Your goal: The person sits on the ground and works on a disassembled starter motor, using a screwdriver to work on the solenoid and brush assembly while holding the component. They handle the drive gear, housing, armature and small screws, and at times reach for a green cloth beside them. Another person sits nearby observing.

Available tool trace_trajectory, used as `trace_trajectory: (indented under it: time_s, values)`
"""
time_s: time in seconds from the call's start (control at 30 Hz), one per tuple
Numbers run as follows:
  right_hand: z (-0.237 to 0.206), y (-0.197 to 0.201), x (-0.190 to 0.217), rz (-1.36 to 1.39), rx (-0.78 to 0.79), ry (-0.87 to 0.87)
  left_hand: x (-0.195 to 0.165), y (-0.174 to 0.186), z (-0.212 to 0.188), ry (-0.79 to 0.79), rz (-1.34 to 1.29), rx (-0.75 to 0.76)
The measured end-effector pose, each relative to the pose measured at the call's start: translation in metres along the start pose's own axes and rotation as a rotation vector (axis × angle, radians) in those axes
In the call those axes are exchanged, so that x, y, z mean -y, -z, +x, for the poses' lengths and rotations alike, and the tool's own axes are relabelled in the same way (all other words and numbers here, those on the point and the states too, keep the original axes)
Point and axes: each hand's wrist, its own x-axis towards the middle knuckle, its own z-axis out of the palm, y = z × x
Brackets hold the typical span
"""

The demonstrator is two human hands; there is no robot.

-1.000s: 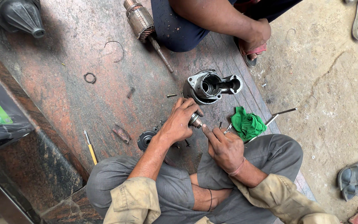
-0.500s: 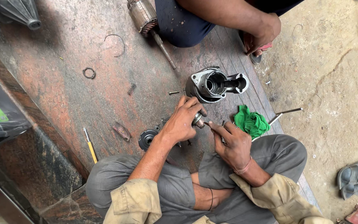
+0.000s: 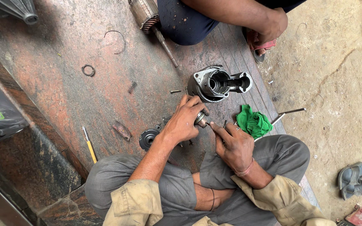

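Person sits cross-legged on a reddish-brown stone slab floor [image 3: 84, 96]. Left hand [image 3: 184, 121] comes in w/ forearm angled up from the knee, wrist bent, fingers curled round a small silver toothed metal gear part [image 3: 200, 119], so that grip is closed on it, thumb on top. Right hand [image 3: 232, 142] sits just beside it, palm down, index finger stretched out & its tip touching the gear part's end; other fingers loosely curled, nothing clearly held in them afaict. Gear part is b/w both hands, just above the lap. Right behind it lies a grey cast-metal motor housing [image 3: 216, 83]. Crumpled green rag [image 3: 253, 122] near the right hand, yellow-handled screwdriver [image 3: 89, 146] well apart on the left.
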Motion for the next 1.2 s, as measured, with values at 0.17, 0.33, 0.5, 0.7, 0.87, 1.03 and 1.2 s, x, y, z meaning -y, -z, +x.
trace_trajectory:
  time_s: [0.17, 0.33, 0.5, 0.7, 0.87, 1.03, 1.2]
  values:
    - [-0.003, -0.005, 0.001, -0.099, 0.032, 0.107, 0.001, -0.002, -0.001, -0.008, 0.014, -0.013]
    - [-0.003, -0.017, -0.001, -0.098, 0.012, 0.137, 0.002, -0.004, 0.001, -0.005, 0.006, -0.009]
    - [-0.005, -0.026, -0.002, -0.08, -0.031, 0.128, 0.003, -0.006, 0.0, -0.023, 0.003, -0.024]
    - [-0.009, -0.037, -0.003, 0.009, -0.121, 0.098, 0.005, -0.007, 0.0, -0.027, 0.004, -0.028]
    - [-0.005, -0.037, -0.004, 0.042, -0.113, 0.058, 0.005, -0.007, 0.001, -0.018, 0.029, -0.017]
    - [0.004, -0.023, 0.0, 0.055, -0.046, 0.089, 0.004, -0.005, 0.002, -0.013, 0.007, -0.038]
    - [0.009, -0.002, -0.004, 0.048, 0.071, 0.076, 0.003, -0.003, 0.002, -0.006, -0.005, -0.027]
